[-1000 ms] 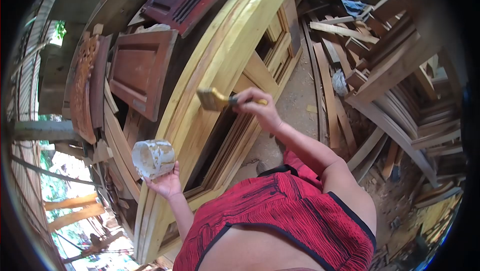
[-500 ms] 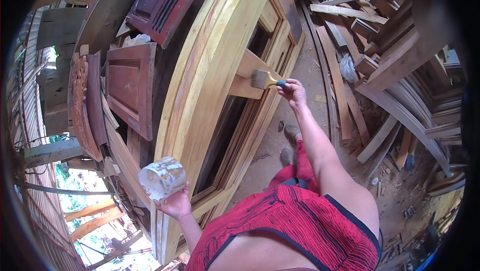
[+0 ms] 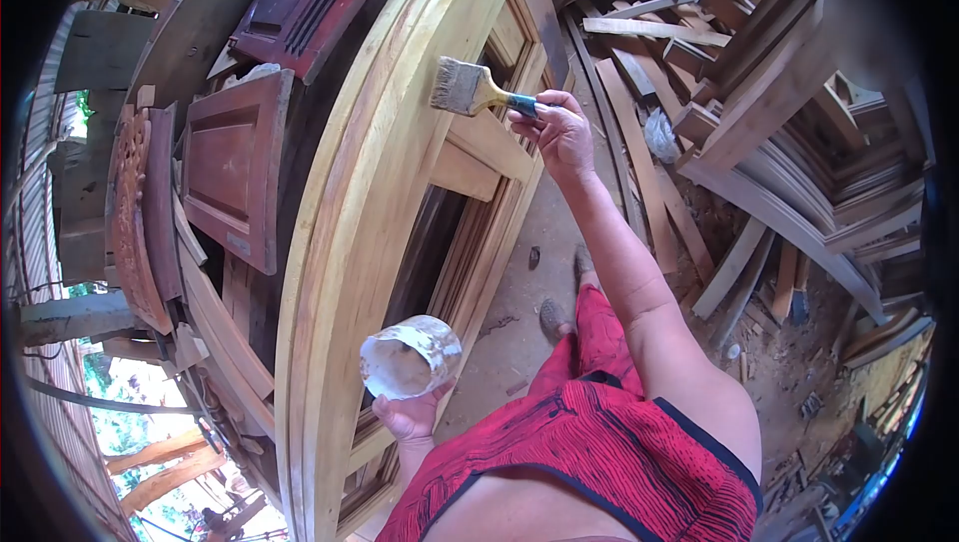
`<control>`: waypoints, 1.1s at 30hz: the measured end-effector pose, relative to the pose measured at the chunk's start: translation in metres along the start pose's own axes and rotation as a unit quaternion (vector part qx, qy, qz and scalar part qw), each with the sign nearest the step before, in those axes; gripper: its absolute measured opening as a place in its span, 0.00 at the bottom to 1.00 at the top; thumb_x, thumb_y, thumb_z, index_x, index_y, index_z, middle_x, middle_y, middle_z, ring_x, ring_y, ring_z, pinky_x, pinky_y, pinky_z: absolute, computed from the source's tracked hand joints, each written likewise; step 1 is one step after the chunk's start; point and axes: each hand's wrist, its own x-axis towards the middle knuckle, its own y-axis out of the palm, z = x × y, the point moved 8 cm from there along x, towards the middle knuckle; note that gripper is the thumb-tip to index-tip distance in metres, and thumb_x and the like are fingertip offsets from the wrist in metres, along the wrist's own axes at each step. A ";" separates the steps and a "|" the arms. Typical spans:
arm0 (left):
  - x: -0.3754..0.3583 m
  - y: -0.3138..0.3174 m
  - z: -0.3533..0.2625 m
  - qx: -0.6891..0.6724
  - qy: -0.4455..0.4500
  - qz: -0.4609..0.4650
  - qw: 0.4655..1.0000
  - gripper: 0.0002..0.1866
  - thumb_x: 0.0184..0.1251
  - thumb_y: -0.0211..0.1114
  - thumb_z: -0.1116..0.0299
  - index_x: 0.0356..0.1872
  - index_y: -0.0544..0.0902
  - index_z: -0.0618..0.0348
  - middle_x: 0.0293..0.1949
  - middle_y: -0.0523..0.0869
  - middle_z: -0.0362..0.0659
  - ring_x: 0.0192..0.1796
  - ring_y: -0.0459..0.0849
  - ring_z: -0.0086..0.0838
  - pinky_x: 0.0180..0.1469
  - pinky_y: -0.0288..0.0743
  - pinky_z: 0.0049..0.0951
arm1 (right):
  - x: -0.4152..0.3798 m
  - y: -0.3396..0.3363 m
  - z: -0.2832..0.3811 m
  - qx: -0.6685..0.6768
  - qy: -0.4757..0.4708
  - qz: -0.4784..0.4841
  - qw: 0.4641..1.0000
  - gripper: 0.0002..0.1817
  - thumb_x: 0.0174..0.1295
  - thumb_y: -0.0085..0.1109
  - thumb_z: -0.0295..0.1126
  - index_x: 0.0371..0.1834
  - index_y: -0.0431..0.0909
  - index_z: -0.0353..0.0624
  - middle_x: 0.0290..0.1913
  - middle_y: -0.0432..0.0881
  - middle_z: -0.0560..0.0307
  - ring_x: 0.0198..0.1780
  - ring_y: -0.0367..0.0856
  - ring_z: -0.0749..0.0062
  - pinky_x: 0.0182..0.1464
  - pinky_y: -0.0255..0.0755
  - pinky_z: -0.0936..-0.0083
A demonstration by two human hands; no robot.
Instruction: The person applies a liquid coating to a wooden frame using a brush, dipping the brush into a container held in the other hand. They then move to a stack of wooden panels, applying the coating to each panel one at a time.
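My right hand (image 3: 559, 129) grips a paintbrush (image 3: 468, 88) by its dark green handle end, with the wide bristles over the edge beam of a pale wooden frame (image 3: 372, 157). In my left hand (image 3: 412, 416) is a white, stained plastic tub (image 3: 412, 354), tilted so that its open mouth shows. The tub overlaps the lower part of the frame in this view. Behind the brush runs a crosspiece (image 3: 466, 171) of the frame, with dark openings on either side.
Reddish-brown panels (image 3: 235, 167) and a carved board (image 3: 128, 222) lean at the left. Loose planks (image 3: 636, 132) and stacked timber (image 3: 769, 112) crowd the right side. My feet (image 3: 556, 320) stand on the dirt floor between the frame and the planks.
My right hand has carried the brush up and left, from near the crosspiece to the edge beam. My left hand has brought the tub rightward, in front of the frame's opening.
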 end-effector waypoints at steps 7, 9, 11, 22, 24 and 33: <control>0.008 -0.006 0.074 0.012 -0.112 -0.040 0.993 0.55 0.33 0.72 0.43 0.68 0.56 0.45 0.63 0.68 0.48 0.61 0.71 0.51 0.45 0.80 0.60 | 0.038 -0.114 -0.061 0.046 0.062 -0.092 0.993 0.12 0.53 0.52 0.19 0.41 0.70 0.41 0.39 0.79 0.42 0.40 0.83 0.50 0.42 0.81 0.58; 0.012 -0.012 0.104 0.011 -0.165 -0.037 0.985 0.55 0.33 0.72 0.43 0.68 0.57 0.45 0.63 0.68 0.48 0.61 0.71 0.52 0.46 0.79 0.60 | 0.047 -0.171 -0.090 0.080 0.084 -0.119 0.986 0.12 0.53 0.53 0.19 0.41 0.71 0.42 0.38 0.79 0.43 0.39 0.83 0.48 0.41 0.81 0.57; 0.017 -0.025 0.126 -0.008 -0.159 -0.066 0.985 0.55 0.33 0.73 0.44 0.68 0.56 0.46 0.63 0.68 0.49 0.61 0.71 0.53 0.47 0.78 0.62 | 0.052 -0.232 -0.116 0.088 0.110 -0.145 0.979 0.12 0.52 0.54 0.19 0.40 0.72 0.42 0.38 0.79 0.44 0.39 0.83 0.48 0.41 0.81 0.57; 0.035 -0.093 0.220 -0.124 -0.177 -0.185 0.959 0.52 0.34 0.73 0.54 0.68 0.58 0.44 0.65 0.63 0.48 0.65 0.63 0.55 0.52 0.62 0.78 | 0.036 -0.480 -0.228 -0.116 0.154 -0.352 0.916 0.12 0.52 0.51 0.17 0.41 0.72 0.40 0.34 0.79 0.48 0.30 0.84 0.62 0.29 0.83 0.71; 0.035 -0.099 0.230 -0.128 -0.185 -0.200 0.954 0.50 0.34 0.72 0.54 0.67 0.60 0.46 0.64 0.65 0.47 0.65 0.65 0.51 0.57 0.61 0.73 | 0.047 -0.500 -0.253 -0.159 0.151 -0.371 0.902 0.12 0.54 0.50 0.17 0.42 0.71 0.39 0.34 0.79 0.48 0.29 0.83 0.62 0.28 0.82 0.72; 0.023 -0.111 0.252 -0.141 -0.191 -0.220 0.946 0.54 0.34 0.72 0.55 0.69 0.56 0.43 0.68 0.59 0.48 0.68 0.56 0.58 0.56 0.53 0.80 | 0.060 -0.389 -0.204 -0.182 0.082 -0.289 0.936 0.09 0.57 0.49 0.18 0.40 0.72 0.38 0.33 0.79 0.54 0.30 0.82 0.71 0.30 0.77 0.81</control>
